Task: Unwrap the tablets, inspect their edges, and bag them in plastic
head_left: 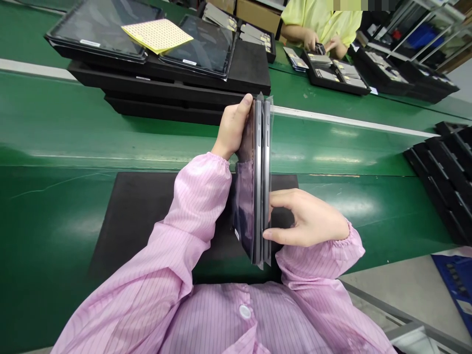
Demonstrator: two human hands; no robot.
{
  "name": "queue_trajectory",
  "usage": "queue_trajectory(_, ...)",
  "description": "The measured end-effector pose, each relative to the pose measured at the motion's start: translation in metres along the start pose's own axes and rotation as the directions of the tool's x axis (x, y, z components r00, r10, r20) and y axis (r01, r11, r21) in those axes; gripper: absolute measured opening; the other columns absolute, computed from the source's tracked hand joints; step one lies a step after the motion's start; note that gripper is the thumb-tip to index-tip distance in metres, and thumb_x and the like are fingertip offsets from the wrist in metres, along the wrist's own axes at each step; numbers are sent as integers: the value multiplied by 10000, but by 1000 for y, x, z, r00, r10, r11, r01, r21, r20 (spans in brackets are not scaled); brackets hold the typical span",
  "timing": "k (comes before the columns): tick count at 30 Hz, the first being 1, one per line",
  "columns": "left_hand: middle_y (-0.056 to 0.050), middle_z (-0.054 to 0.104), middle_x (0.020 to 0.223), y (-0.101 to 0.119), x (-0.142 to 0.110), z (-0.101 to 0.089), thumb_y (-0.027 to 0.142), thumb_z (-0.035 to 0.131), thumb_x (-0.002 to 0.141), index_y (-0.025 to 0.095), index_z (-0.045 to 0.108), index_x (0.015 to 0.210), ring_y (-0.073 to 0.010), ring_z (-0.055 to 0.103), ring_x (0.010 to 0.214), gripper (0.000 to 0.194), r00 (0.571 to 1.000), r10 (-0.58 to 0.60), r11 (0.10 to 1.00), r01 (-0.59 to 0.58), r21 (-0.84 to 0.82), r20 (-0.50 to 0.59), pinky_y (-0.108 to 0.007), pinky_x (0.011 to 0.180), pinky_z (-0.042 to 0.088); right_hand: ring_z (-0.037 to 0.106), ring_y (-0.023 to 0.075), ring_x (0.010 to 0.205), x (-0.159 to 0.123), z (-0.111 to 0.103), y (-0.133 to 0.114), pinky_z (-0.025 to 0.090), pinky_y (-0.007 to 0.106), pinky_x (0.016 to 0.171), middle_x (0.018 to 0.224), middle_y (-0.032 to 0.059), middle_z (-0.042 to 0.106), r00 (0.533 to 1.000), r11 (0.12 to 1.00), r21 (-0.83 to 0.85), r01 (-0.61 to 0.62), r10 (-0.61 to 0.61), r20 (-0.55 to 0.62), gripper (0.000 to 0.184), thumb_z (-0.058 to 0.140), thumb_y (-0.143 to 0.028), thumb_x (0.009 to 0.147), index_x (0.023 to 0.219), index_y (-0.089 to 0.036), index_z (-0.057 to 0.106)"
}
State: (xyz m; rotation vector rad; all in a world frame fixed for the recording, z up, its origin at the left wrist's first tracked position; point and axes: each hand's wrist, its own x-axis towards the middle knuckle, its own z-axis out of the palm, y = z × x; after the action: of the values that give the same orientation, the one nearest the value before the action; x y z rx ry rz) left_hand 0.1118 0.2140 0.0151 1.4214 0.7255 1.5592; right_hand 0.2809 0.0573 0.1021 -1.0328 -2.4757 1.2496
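Note:
Two tablets stand on edge, face to face, in front of my chest, with clear film sticking out past their rims. My left hand grips them near the far end, its thumb on the top edge. At the near half, my right hand pinches the right-hand tablet, thumb at its edge and fingers on its outer side. Below them lies a black foam mat on the green bench. The left tablet's dark screen side is partly visible; its small white label faces left.
Black foam trays are stacked at the back left, with more tablets and a yellow sticker sheet on top. Opposite, a person in yellow handles a small part beside trays of pieces. More black trays stand at right.

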Motion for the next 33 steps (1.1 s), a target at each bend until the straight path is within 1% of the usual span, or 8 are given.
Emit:
queue_trajectory(6, 31, 349, 483, 6, 0, 2, 769, 540, 843, 230, 379, 506, -122, 375, 454, 656, 997, 73, 995, -75, 72, 29, -319, 464, 261, 654, 160, 722, -2, 2, -2, 496, 284, 680, 784, 13, 700, 1000, 1000, -29, -12, 12, -27, 186, 756, -266, 833, 718, -184, 635)
queue_trajectory(10, 32, 285, 486, 16, -1, 6, 770, 563, 831, 235, 313, 504, -126, 347, 461, 675, 990, 137, 986, -141, 90, 44, -333, 464, 265, 659, 149, 698, -5, 1, -3, 492, 267, 651, 757, 5, 693, 999, 999, -43, -6, 4, -42, 230, 798, -261, 810, 667, -184, 636)
queue_trajectory(14, 31, 240, 497, 25, -2, 9, 787, 566, 815, 236, 275, 514, -132, 319, 474, 692, 985, 163, 981, -168, 99, 60, -340, 472, 256, 661, 145, 665, -8, 1, -3, 492, 265, 633, 724, 1, 696, 999, 999, -32, -24, 23, -42, 252, 814, -279, 798, 633, -183, 649)
queue_trajectory(19, 22, 308, 499, 32, -7, 13, 783, 530, 842, 232, 349, 510, -142, 362, 490, 668, 978, 188, 974, -198, 110, 92, -338, 494, 276, 665, 140, 650, -8, 2, -3, 489, 253, 615, 723, 13, 721, 998, 998, -13, -54, 53, -25, 264, 833, -293, 779, 609, -172, 671)
queue_trajectory(23, 22, 335, 495, 40, -12, 17, 828, 456, 841, 222, 399, 499, -123, 332, 463, 698, 975, 203, 971, -212, 112, 85, -338, 481, 242, 681, 149, 671, -9, 2, -4, 502, 257, 637, 747, 27, 745, 997, 997, -35, -75, 75, -9, 250, 856, -321, 763, 636, -167, 706)
queue_trajectory(27, 25, 355, 475, 46, -15, 20, 818, 493, 828, 220, 476, 510, -125, 412, 461, 677, 978, 187, 977, -195, 85, 91, -319, 456, 278, 686, 161, 682, -9, 2, -3, 502, 268, 637, 751, 32, 759, 997, 996, -52, -76, 77, 22, 274, 860, -361, 761, 633, -168, 714)
queue_trajectory(29, 21, 373, 470, 48, -16, 21, 803, 505, 834, 218, 484, 510, -127, 436, 465, 669, 978, 184, 979, -191, 73, 96, -316, 453, 292, 687, 161, 674, -9, 2, -3, 497, 267, 625, 744, 31, 761, 997, 997, -47, -66, 68, 26, 277, 861, -365, 761, 630, -169, 715)
queue_trajectory(33, 20, 381, 464, 51, -17, 22, 798, 494, 847, 217, 464, 504, -124, 388, 451, 675, 971, 199, 974, -210, 83, 130, -319, 455, 282, 698, 156, 683, -9, 3, -3, 508, 266, 637, 757, 18, 769, 998, 998, -19, -53, 54, 30, 255, 867, -360, 758, 646, -179, 727)
